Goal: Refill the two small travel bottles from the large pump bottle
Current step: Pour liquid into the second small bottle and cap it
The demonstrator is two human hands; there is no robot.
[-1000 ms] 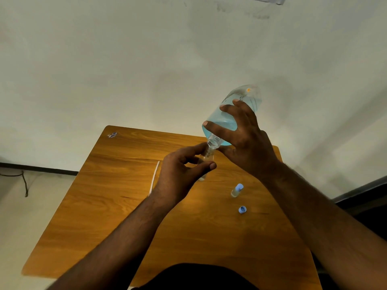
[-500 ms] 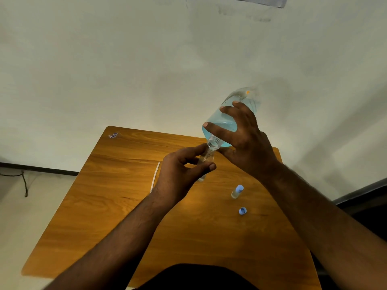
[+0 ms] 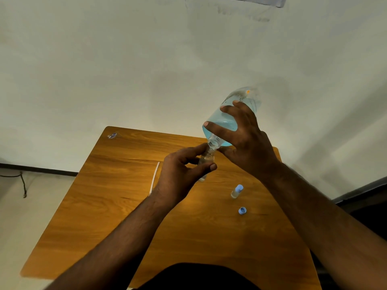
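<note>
My right hand (image 3: 247,143) grips the large clear bottle (image 3: 230,120) of blue liquid, tipped steeply with its open threaded neck pointing down-left. My left hand (image 3: 180,174) pinches a small clear travel bottle (image 3: 206,160) between thumb and fingers, its mouth right under the large bottle's neck. The second small travel bottle (image 3: 236,191), with a blue cap on, stands on the wooden table (image 3: 117,201) to the right. A loose blue cap (image 3: 242,210) lies just in front of it.
A thin white tube (image 3: 154,177) lies on the table left of my left hand. A small wrapper (image 3: 112,135) sits at the far left corner. A pale wall rises behind the table, and a dark cable (image 3: 23,183) hangs at the left.
Both hands and the two bottles have stayed nearly still, with the large bottle held tipped over the small one.
</note>
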